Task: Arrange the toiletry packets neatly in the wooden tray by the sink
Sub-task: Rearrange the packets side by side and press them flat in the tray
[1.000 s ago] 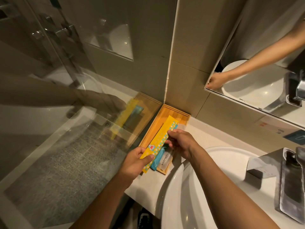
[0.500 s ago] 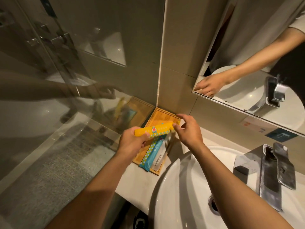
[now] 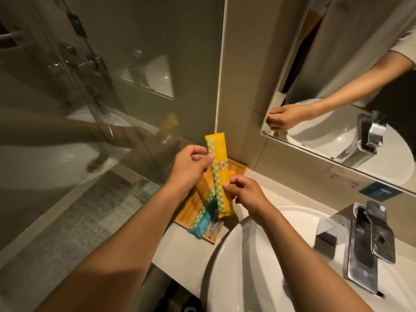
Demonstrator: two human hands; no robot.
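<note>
A long yellow packet [image 3: 219,167] with a dotted stripe is held upright above the wooden tray [image 3: 236,171] in the counter's corner. My left hand [image 3: 189,167] pinches its left edge near the upper half. My right hand [image 3: 244,194] pinches its right edge lower down. In the tray a blue packet [image 3: 203,218] lies lengthwise, its near end sticking out over the tray's front edge. A small white packet [image 3: 212,228] lies beside it at the tray's near end.
A white basin [image 3: 247,266] sits just right of the tray, with a chrome faucet [image 3: 362,242] at the far right. A glass shower partition [image 3: 90,122] borders the counter on the left. A mirror [image 3: 351,86] hangs on the wall behind.
The yellow packet has turned from lying crosswise between my hands to standing upright. My right hand moved from its far end down to its lower right edge.
</note>
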